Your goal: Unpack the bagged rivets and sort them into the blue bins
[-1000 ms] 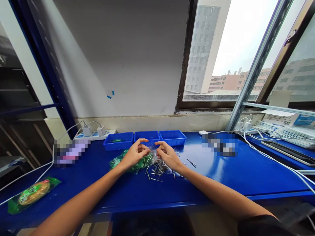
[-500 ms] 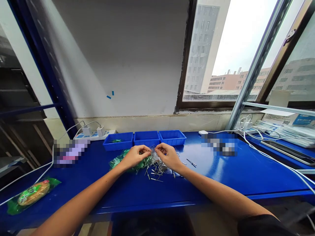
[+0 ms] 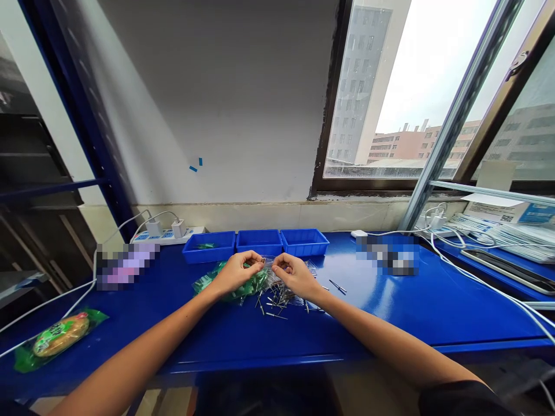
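Both my hands work close together at the middle of the blue table. The fingers of my left hand (image 3: 243,271) are pinched at the edge of a clear plastic bag (image 3: 267,260). Opposite, my right hand (image 3: 295,274) pinches too, thumb against forefinger, at the bag's other side. The fingertips are small and partly hide what lies between them. Below the hands is a loose heap of metal pop rivets (image 3: 277,297), with clear plastic around it. Green plastic packets (image 3: 249,289) lie in a pile beside and under my left hand.
Three blue bins stand in a row behind the hands: the left bin (image 3: 208,254) has green pieces inside, then the middle bin (image 3: 259,247) and right bin (image 3: 304,248). A few rivets (image 3: 337,287) lie to the right. Wrapped bread (image 3: 63,337), a power strip (image 3: 191,236) and white cables (image 3: 472,277) also lie about.
The two hands have shifted slightly, with a little more room between the fingertips. The rivets, packets and bins stay in place; the camera view has moved a little.
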The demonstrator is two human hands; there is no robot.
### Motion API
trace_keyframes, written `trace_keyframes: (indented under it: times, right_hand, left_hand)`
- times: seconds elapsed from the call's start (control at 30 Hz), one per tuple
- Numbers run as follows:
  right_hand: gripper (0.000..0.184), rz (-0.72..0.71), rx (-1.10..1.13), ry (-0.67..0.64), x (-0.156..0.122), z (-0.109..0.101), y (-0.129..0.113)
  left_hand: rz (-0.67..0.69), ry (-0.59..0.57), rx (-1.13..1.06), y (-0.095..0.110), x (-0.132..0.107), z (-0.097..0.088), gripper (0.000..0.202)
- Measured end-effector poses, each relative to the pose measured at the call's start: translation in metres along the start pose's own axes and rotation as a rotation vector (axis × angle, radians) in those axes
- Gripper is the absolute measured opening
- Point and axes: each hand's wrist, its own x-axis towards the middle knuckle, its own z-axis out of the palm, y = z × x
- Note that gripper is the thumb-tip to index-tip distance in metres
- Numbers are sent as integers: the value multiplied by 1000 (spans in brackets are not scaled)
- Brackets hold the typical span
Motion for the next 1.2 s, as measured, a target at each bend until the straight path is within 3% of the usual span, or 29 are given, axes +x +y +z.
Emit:
trace_keyframes:
  times: [0.6,1.2]
  right_hand:
    - [10,-40,-93,68,-1,0,-3]
    - [10,-53,-166,-37,-3,0,-6]
  left_hand:
    - [-1,-26,0,-2,-1,0,25]
    - [40,-69,-44,-4,-1,0,16]
